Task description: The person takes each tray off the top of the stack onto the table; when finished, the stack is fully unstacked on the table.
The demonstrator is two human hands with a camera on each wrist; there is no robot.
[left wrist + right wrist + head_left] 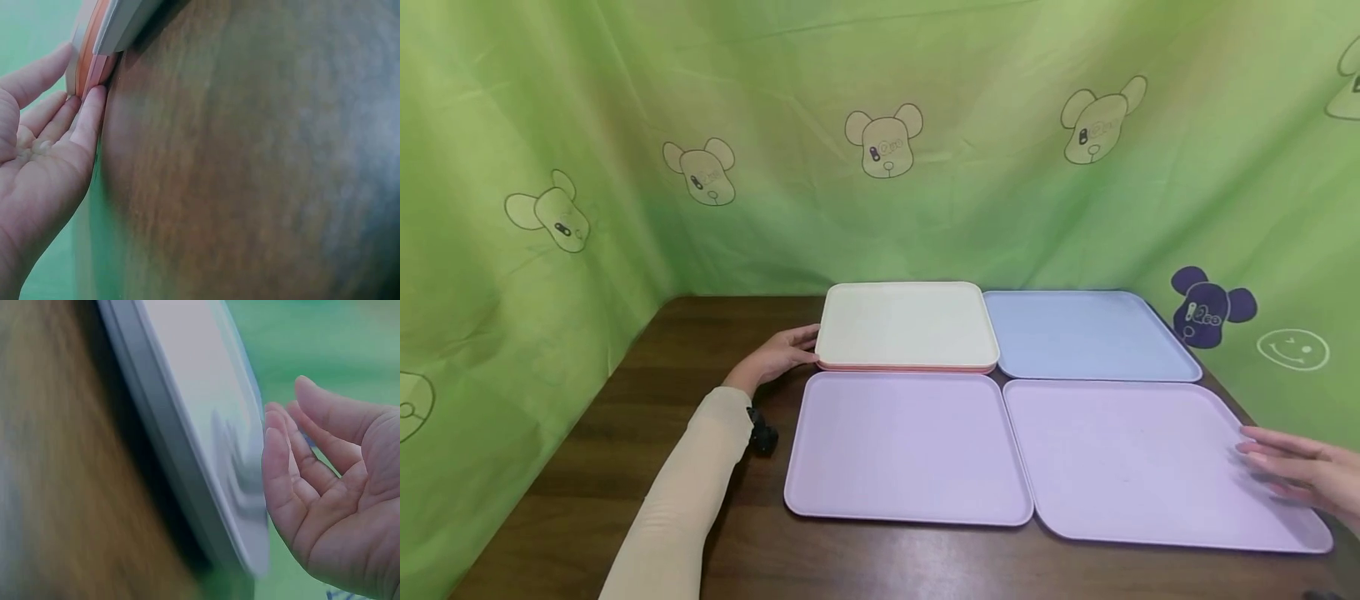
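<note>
Pale sleeve [673, 492] over dark wood table [910, 562]

Nearest item: the pale sleeve, entering from near left and ending at the left hand [778, 354], with a black device [764, 435] at the wrist.

Near row: left lilac tray [910, 446], flat; right lilac tray [1120, 458], flat, just beside it.

Far row: white-topped stack [906, 325] at left, coral layers [89, 50] showing beneath; blue tray [1090, 333] at right, just beside the stack. Green curtain [955, 225] behind.

Left hand: digits touching the left edge of the white-topped stack, with no full grasp round it. The left wrist view shows the thumb by the top layer, fingers lower down.

Right hand [1303, 471]: loosely spread, thumb apart, holding nothing, at the right edge of the right lilac tray — contact cannot be told.

Handling note: the step in hand looks to be edge work on both sides. Left fingers do best pressing evenly across every layer, lest the top slide over the coral layers. At right, fingertips probably belong under the rim, thumb above, midway along the short side — then any movement kept level, clear of the neighbouring rim.
</note>
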